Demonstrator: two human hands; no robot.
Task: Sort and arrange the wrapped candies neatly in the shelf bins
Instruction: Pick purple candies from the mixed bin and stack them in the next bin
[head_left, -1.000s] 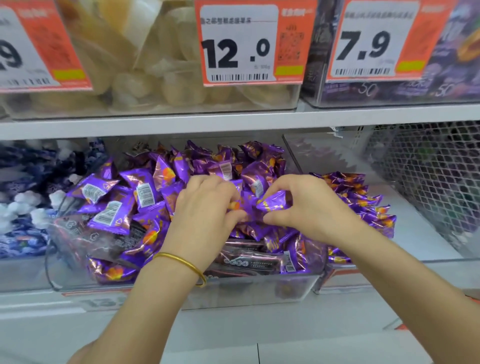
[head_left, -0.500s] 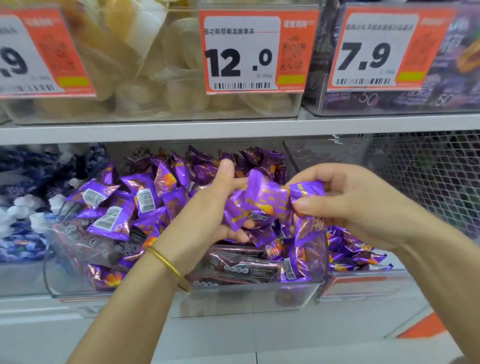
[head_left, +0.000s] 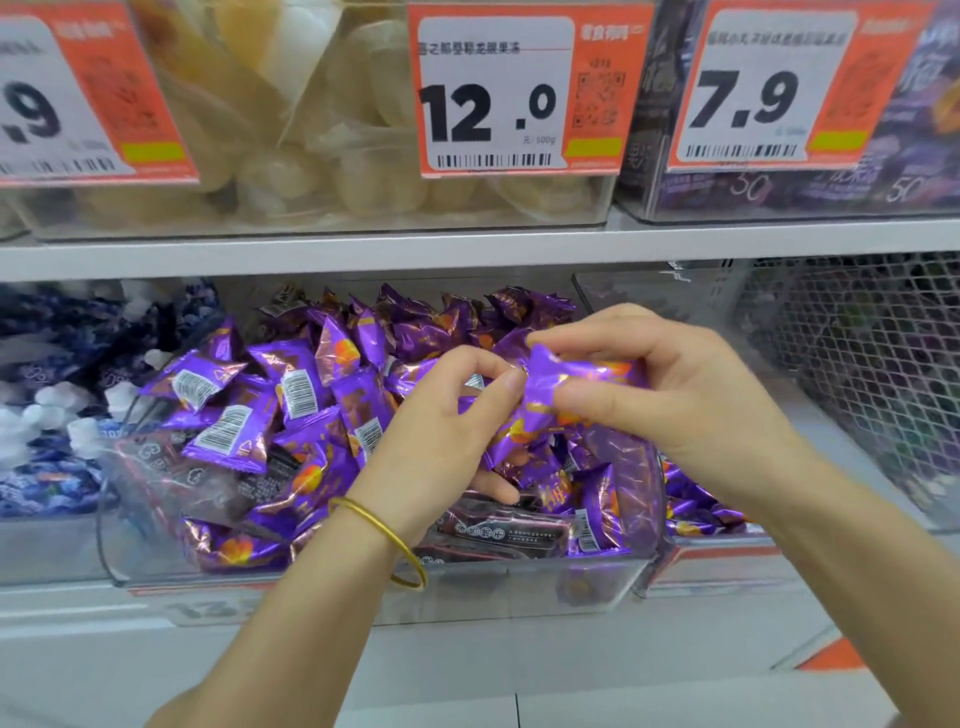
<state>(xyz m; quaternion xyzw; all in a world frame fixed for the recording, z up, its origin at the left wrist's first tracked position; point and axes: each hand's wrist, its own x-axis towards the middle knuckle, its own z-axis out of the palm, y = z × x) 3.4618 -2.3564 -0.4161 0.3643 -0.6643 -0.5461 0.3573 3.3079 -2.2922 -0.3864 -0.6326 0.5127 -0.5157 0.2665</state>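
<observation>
Price tag 12.0, tag 7.9; mesh rt.

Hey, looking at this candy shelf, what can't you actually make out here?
Head view only.
1. Left price tag: cut off by the frame's left edge; only ".9" shows.
2. Price label below the clear bin: blurred, washed out.
3. Count of purple candies held: fingers of the left hand and right hand cover them.
4. Mesh basket contents: dark, blurred.
</observation>
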